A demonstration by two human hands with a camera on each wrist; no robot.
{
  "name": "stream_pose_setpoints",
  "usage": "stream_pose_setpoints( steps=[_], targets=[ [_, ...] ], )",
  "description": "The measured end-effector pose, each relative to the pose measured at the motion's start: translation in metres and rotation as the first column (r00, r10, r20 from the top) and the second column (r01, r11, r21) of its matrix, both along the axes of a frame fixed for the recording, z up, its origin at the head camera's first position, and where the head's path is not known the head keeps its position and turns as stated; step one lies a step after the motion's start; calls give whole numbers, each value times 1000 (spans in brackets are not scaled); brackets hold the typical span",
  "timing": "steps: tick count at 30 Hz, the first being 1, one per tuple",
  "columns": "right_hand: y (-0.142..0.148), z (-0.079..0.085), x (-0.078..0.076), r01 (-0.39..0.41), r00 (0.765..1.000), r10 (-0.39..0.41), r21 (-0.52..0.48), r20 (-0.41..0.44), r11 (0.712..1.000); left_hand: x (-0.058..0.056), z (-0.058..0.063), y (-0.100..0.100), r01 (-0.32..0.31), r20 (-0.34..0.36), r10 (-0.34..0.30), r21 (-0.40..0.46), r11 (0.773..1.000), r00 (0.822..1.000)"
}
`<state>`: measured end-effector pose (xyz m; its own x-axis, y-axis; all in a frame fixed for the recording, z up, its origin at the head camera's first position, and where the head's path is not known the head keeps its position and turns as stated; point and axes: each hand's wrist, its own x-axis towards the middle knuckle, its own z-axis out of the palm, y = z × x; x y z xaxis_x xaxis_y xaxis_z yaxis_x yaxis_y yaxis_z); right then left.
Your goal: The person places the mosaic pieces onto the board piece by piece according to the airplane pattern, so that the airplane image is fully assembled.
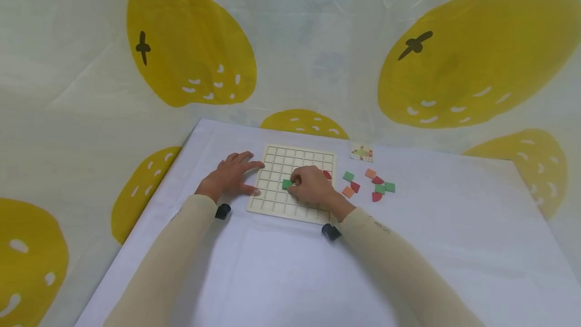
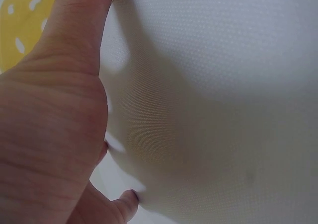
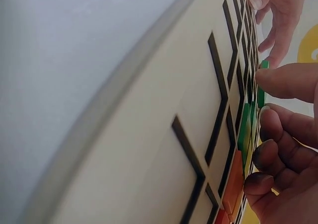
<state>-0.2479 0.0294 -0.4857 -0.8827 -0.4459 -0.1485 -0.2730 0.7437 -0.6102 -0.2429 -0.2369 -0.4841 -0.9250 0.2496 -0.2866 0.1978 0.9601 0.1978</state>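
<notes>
A pale wooden grid board (image 1: 272,208) lies flat on the white-covered table. My left hand (image 1: 233,175) is spread at its left side, with thumb and forefinger at the edge. Over the middle of the board, my right hand (image 1: 313,185) pinches a green square tile (image 1: 287,184) between thumb and forefinger, also seen in the right wrist view as a green tile (image 3: 264,87). Beneath that hand, another green tile (image 3: 244,127) and an orange tile (image 3: 233,183) sit in the grid. A red rounded piece (image 1: 327,174) shows beyond the knuckles.
Right of the board lie several loose pieces, among them a green tile (image 1: 348,176), an orange tile (image 1: 370,173) and a red piece (image 1: 377,197). A small pattern card (image 1: 361,152) is at the back edge. A patterned curtain (image 1: 317,54) hangs behind the table.
</notes>
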Motion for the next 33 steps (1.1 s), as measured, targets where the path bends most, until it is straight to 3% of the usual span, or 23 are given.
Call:
stream_pose_setpoints(
  steps=[33],
  targets=[
    [-12,-5,-15,36,998,-36,-7,-47,999,0,-2,0,-19,7,19,-7,1000,1000]
  ],
)
